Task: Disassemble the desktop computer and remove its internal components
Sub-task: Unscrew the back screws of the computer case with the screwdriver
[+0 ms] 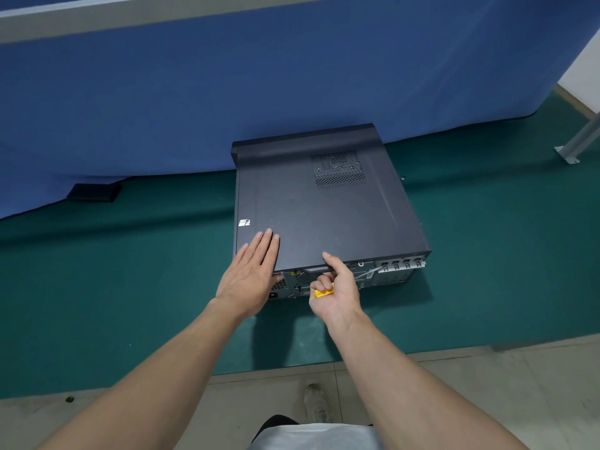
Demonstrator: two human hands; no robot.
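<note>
Your left hand (250,271), flat with fingers together, braces the side panel (324,216) while your right hand (337,287), palming a yellow tool (323,293), pinches its rear lip, probably to slide it off.

Desktop computer (324,216): one; hands: two, left hand (246,277) and right hand (337,287); yellow tool (324,292): one; black block (94,192) left of computer: one.

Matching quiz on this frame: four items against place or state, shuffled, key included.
1. left hand
2. right hand
3. vent grille
4. sticker

A. far part of the side panel
B. holds a yellow tool handle
C. flat on the panel, fingers straight
D. by the panel's left edge

Pairs: 1-C, 2-B, 3-A, 4-D
</note>
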